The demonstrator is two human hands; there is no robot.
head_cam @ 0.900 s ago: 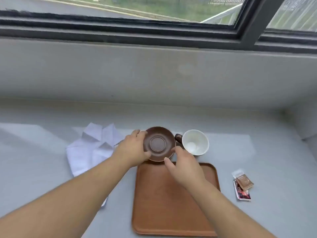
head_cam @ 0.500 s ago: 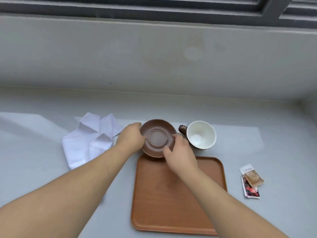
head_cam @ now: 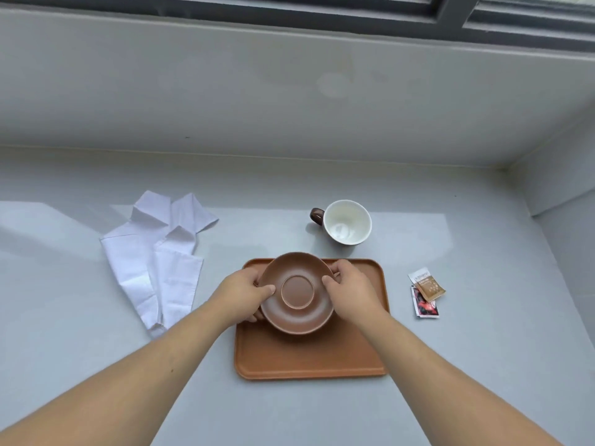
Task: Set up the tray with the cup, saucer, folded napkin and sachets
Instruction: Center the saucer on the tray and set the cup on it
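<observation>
Saucer: the brown saucer [head_cam: 297,292] is over the far half of the tray, gripped at both sides; whether it touches the tray cannot be told.
Left hand: the left hand [head_cam: 242,294] grips the saucer's rim at 9 o'clock, fingers [head_cam: 265,289] curled onto its edge.
Right hand: the right hand [head_cam: 352,289] holds the rim at 3 o'clock, thumb on top.
Tray: the orange-brown tray [head_cam: 309,355] lies flat on the grey surface [head_cam: 467,365].
Cup: the cup [head_cam: 346,222], white inside with a brown handle, stands upright at 1 o'clock from the tray, apart from it.
Napkin: the white napkin [head_cam: 157,259] lies crumpled and partly unfolded at 9 o'clock from the tray.
Sachets: two sachets [head_cam: 425,292] overlap at 3 o'clock, just off the tray.
</observation>
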